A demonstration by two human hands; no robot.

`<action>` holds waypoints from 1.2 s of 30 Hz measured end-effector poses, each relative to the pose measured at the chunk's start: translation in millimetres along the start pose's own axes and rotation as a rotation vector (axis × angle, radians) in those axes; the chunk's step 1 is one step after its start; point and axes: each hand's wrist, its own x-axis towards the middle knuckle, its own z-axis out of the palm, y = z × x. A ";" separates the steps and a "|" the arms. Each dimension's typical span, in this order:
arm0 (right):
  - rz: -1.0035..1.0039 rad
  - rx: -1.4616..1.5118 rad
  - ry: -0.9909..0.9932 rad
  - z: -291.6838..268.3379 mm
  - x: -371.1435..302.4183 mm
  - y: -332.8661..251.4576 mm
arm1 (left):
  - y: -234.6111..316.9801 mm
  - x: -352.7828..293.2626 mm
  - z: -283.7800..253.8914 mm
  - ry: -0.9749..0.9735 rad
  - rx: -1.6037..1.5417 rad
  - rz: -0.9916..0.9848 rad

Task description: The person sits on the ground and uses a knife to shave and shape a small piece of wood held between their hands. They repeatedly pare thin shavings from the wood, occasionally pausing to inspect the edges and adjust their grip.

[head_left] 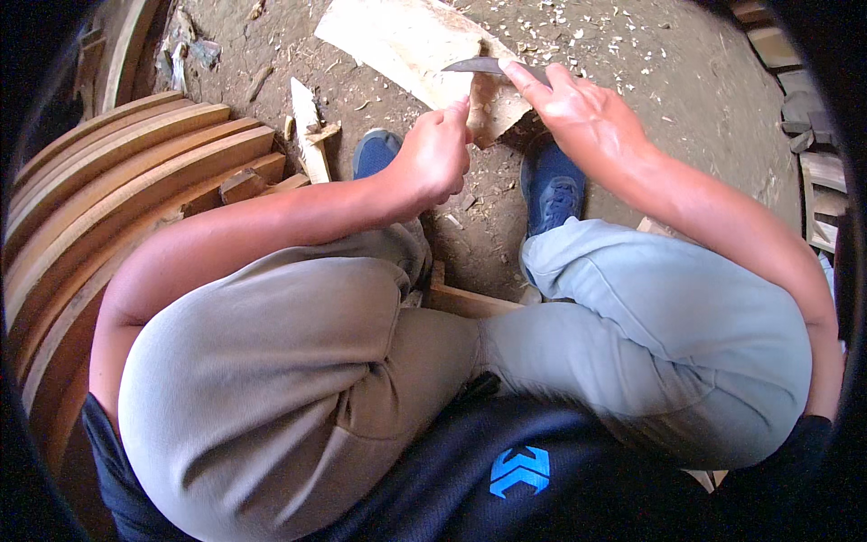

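Note:
My right hand (578,104) grips a knife, its forefinger stretched along the back. The dark, pointed blade (473,65) points left over a pale wooden board (397,45). Closed into a fist with the thumb up, my left hand (435,154) is just below and left of the blade. Whatever lies inside that fist is hidden. Between the two hands a rough, brownish piece of wood (492,107) shows at the near end of the board; I cannot tell whether the left fingers touch it.
Curved wooden strips (153,167) are stacked at the left. A split wood offcut (309,135) lies near my left shoe (375,152). My right shoe (551,185) stands below the board. Shavings dot the dirt floor (686,81); more wood pieces (822,172) line the right edge.

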 end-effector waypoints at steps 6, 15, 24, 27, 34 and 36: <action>0.028 0.087 0.117 -15.3 18.5 29.2 | 7.6 -6.9 -6.1 -0.052 -0.070 -0.058; 0.137 0.693 -0.089 1.8 2.2 30.3 | 4.8 -2.5 -7.6 -0.079 -0.089 -0.066; 0.083 0.451 0.003 11.8 -1.6 26.8 | 4.6 -1.5 -8.6 -0.069 -0.056 -0.049; 0.094 0.409 0.007 7.6 -3.8 22.4 | 5.8 -1.1 -9.3 -0.082 -0.057 -0.070; 0.117 0.250 0.022 5.5 -3.9 14.6 | 10.0 -5.6 -8.1 -0.068 -0.082 -0.115; 0.093 0.176 0.013 3.7 -3.9 16.7 | 9.2 -0.3 -5.5 -0.087 -0.110 -0.111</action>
